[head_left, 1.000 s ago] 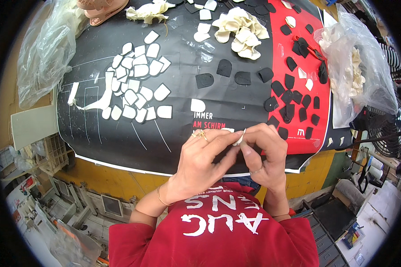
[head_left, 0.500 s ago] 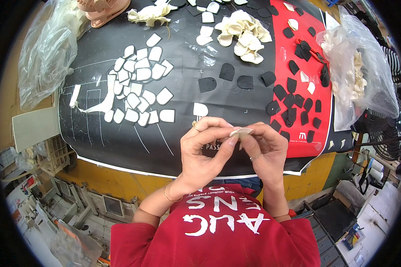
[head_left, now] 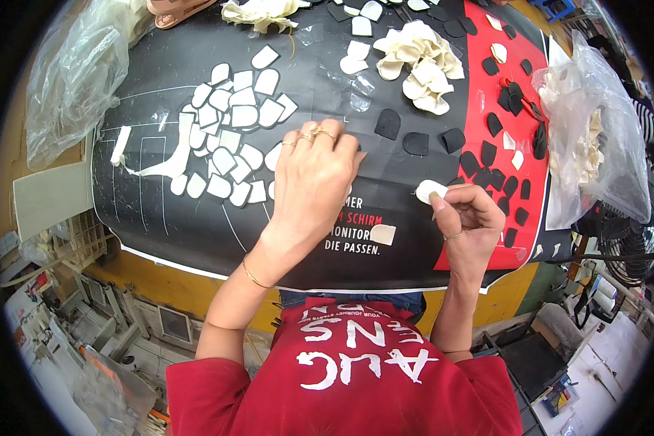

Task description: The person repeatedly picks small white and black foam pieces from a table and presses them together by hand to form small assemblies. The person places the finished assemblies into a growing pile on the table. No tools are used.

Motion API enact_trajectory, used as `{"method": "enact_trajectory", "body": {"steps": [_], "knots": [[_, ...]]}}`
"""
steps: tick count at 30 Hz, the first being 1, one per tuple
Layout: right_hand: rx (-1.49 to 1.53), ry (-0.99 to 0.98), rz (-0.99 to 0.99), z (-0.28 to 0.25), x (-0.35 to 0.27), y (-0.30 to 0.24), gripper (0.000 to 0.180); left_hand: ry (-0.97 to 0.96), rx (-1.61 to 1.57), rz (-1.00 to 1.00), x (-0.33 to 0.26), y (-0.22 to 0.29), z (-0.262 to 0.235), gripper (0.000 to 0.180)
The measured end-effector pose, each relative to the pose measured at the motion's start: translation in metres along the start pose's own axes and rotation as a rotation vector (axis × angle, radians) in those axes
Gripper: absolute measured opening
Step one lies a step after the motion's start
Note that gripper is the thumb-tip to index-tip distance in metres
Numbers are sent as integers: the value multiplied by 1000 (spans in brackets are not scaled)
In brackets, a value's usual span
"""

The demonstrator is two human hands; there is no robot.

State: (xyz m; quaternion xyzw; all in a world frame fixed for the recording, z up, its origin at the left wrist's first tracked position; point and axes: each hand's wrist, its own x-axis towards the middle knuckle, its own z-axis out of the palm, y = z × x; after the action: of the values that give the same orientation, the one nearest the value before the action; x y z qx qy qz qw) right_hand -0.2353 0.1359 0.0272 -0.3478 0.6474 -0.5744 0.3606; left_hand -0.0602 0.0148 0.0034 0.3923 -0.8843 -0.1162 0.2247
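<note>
My right hand pinches a small white round-ended patch between thumb and forefinger, above the mat near the black-red border. My left hand reaches palm down over the black mat, fingers bent and close together. Its fingertips point down and are hidden, so anything under them cannot be made out. Beside them lie black patches of the same shape. A cream piece rests on the mat between my wrists. Left of my left hand spreads a group of white patches with dark edges.
Crumpled cream pieces are heaped at the far middle. Black patches are scattered over the red strip. Clear plastic bags stand at the left and right. A dark fan is beyond the right edge.
My hands, together at a cream piece before, have parted. The left went forward and left over the mat; the right moved right with the white patch. The view shifted slightly.
</note>
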Motion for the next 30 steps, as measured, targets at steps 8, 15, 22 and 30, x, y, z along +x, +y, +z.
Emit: {"method": "enact_trajectory", "body": {"steps": [8,15,22,30], "knots": [[117,54,87,-4,4,7,28,2,-114,116,14,27,12,34],[-77,-17,106,-10,9,8,23,-172,24,180,-7,34,18,39],[-192,-104,149,-6,12,6,16,-71,-129,49,-23,36,5,38],[-269,-113,-112,6,9,-6,11,-84,-635,-228,-13,38,-7,18]]}}
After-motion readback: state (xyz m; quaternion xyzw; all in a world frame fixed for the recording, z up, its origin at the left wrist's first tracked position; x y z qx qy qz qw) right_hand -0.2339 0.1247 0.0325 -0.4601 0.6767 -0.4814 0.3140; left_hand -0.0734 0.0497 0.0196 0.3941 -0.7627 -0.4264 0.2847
